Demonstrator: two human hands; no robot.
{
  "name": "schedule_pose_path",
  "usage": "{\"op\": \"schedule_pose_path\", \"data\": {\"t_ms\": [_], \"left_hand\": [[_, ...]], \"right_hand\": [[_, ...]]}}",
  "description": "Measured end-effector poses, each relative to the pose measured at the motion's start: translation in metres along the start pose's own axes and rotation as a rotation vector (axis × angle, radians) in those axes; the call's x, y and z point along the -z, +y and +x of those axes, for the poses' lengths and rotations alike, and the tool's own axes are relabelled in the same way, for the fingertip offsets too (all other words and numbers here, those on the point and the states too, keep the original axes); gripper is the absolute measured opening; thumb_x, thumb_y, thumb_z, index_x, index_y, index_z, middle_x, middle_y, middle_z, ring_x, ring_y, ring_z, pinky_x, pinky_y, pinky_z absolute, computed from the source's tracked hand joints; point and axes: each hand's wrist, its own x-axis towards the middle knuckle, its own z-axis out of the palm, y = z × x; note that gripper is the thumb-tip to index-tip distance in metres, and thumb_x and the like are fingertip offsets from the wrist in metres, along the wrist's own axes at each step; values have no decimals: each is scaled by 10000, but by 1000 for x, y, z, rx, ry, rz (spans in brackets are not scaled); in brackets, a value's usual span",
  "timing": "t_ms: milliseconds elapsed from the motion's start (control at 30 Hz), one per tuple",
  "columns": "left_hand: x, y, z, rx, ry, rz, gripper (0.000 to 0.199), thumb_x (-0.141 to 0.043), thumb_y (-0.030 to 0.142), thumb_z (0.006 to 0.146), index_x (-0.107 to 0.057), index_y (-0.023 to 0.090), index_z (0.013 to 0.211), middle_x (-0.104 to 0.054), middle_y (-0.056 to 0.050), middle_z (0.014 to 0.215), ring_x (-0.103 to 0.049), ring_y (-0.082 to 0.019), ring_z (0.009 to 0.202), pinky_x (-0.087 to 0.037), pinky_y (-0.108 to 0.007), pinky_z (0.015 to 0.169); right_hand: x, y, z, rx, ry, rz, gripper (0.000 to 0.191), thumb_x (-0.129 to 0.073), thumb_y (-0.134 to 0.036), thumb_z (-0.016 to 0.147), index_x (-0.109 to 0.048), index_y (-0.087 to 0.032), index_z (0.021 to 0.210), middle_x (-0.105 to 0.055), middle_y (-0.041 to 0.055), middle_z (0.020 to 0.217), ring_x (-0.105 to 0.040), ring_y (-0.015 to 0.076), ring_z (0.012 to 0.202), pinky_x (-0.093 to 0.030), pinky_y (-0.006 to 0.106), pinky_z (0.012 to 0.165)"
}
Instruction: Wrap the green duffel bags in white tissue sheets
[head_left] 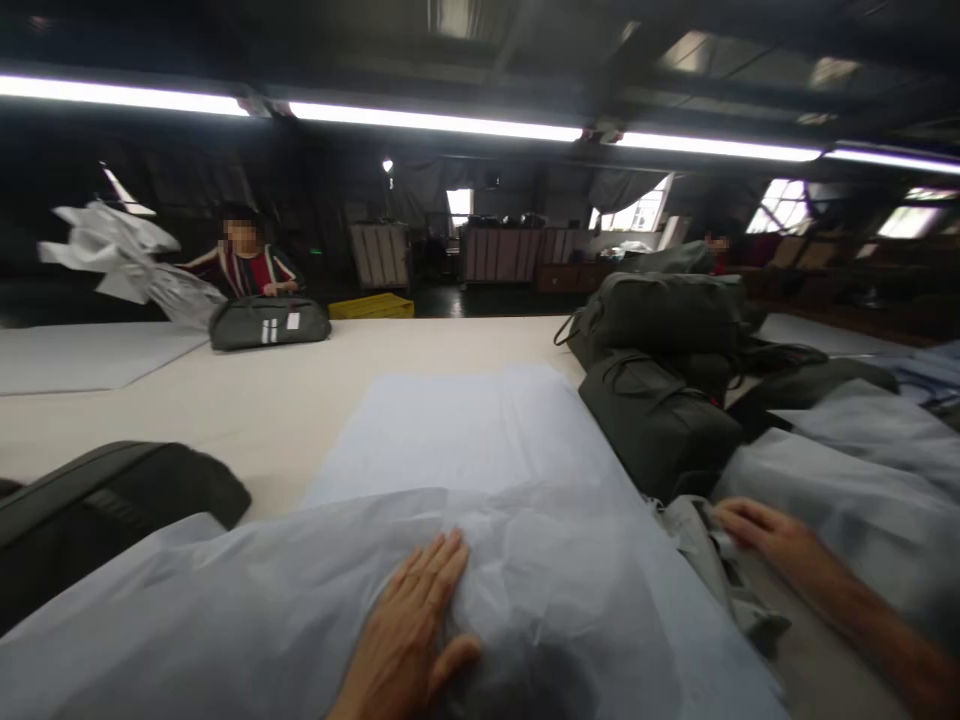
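My left hand (412,625) lies flat, fingers stretched out, on a large translucent plastic sheet or bag (262,590) at the bottom middle. A dark shape shows faintly beneath the plastic. Under it lies a stack of white sheets (442,425) on the table. At the right, my right hand (765,530) has its fingers pressed together at a crumpled pale grey piece (694,530). What its fingertips hold, if anything, is too blurred to tell.
Dark green bags (660,310) are piled at the right, beside more plastic (840,480). Another dark bag (120,500) lies at the left on the cream table (300,400). Across it, a person (251,265) touches a green bag (270,322) near raised plastic (127,250).
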Motion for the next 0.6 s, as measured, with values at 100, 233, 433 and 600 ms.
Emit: {"op": "schedule_pose_path", "data": {"t_ms": [100, 233, 433, 600], "left_hand": [[0, 4, -3, 23, -32, 4, 768, -490, 617, 886, -285, 182, 1484, -478, -38, 1458, -501, -200, 1290, -463, -319, 1013], [-4, 7, -6, 45, -57, -30, 759, -553, 587, 866, -317, 188, 1467, -453, -32, 1476, -491, -224, 1299, -484, -366, 997], [-11, 8, -7, 56, -45, -103, 755, -622, 570, 818, -398, 183, 1426, -517, -56, 1427, -526, -250, 1261, -497, -384, 990], [-19, 5, -9, 26, 24, -88, 769, -541, 630, 843, -388, 168, 1438, -539, -65, 1407, -523, -243, 1250, -485, -355, 976]], "right_hand": [[-47, -140, 20, 211, -585, 36, 270, -646, -510, 742, -701, -245, 738, -632, 49, 706, -568, 207, 666, -464, 338, 620], [-146, -265, 11, 470, -1228, -115, 166, -695, -375, 716, -716, -215, 755, -654, -20, 694, -562, 143, 647, -425, 244, 588], [-251, -293, 19, 570, -1403, -614, 146, -815, -244, 493, -675, -207, 513, -579, -65, 487, -511, 108, 494, -336, 214, 486], [-269, -292, 36, 517, -1574, -657, 201, -835, -324, 505, -683, -195, 531, -579, -41, 484, -543, 141, 510, -372, 238, 501]]}}
